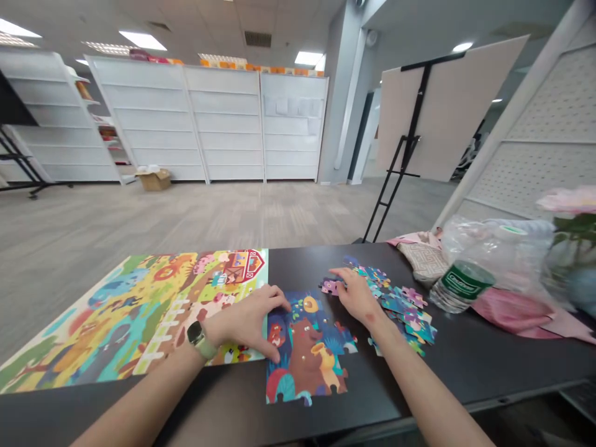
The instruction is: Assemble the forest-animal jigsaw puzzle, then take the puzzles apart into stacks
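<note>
A partly joined jigsaw puzzle [305, 354] lies on the dark table, with a brown bear holding a yellow jar on a night-blue ground. My left hand [254, 316], with a watch on its wrist, rests at the puzzle's left edge; its thumb and fingers are spread. To the right, my right hand [356, 297] reaches over loose puzzle pieces [405, 307], thumb and index finger apart. A purple piece [329, 286] lies close to those fingertips; whether they touch it is unclear. The hand hides part of the pile.
A colourful animal picture board [181, 310] covers the table's left side, partly under my left forearm. On the right stand a green-labelled water bottle [460, 285], a pink bag [516, 313] and a flower [570, 202]. An easel [405, 155] stands beyond the table [223, 410].
</note>
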Demonstrator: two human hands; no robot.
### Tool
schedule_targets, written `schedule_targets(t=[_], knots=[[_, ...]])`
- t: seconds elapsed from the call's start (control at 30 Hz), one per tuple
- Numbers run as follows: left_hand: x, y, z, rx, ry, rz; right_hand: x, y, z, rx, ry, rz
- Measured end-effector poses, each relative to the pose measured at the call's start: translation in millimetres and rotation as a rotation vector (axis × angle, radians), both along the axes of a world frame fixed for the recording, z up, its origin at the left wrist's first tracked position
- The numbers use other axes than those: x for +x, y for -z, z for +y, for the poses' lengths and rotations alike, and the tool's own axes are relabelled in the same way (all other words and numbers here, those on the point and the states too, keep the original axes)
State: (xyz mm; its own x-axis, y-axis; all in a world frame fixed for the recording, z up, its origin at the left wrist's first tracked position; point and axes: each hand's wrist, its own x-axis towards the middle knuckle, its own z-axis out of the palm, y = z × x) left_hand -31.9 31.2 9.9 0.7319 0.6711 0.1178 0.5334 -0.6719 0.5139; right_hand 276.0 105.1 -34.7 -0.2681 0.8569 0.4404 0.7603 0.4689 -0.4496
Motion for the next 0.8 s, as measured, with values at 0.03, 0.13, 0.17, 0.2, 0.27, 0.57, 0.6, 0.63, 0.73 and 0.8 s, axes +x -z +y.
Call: schedule_targets(t=[0.03, 0.13, 0.17, 0.2, 0.27, 0.57, 0.6, 0.63, 0.73, 0.8], knots=[[1.3, 1.8, -1.0, 0.006, 0.001, 0.012, 2.6, 1.5, 1.7, -0.002, 0.019, -0.008], [2.9, 6.9, -2.6, 0.014, 0.003, 0.08, 8.2, 6.4, 6.4, -0.027, 0.081, -0.036], [2.6, 8.0, -2.6, 0.015, 0.003, 0.107, 8.9, 8.3, 7.5, -0.041, 0.094, -0.047], [2.2, 8.6, -2.3, 0.014, 0.003, 0.129, 9.0, 10.2, 8.4, -0.056, 0.099, -0.057], [1.5, 8.5, -1.3, 0.005, -0.002, 0.157, 8.7, 12.9, 9.5, -0.08, 0.1, -0.073], [-1.8, 15.2, 1.7, -0.024, -0.034, 0.166, 27.0, -8.4, 0.8, -0.061, 0.383, -0.105], [-3.1, 18.3, 3.2, -0.015, -0.034, 0.165, 25.5, -7.8, -2.0, -0.069, 0.386, -0.126], [-4.5, 21.6, 5.0, -0.011, -0.039, 0.167, 22.7, -5.7, -4.6, -0.082, 0.37, -0.15], [-8.0, 30.9, 9.7, -0.005, -0.043, 0.189, 11.2, 2.8, -9.5, -0.11, 0.31, -0.202], [-9.6, 35.0, 10.9, 0.002, -0.051, 0.19, 6.0, 4.7, -10.2, -0.116, 0.255, -0.205]])
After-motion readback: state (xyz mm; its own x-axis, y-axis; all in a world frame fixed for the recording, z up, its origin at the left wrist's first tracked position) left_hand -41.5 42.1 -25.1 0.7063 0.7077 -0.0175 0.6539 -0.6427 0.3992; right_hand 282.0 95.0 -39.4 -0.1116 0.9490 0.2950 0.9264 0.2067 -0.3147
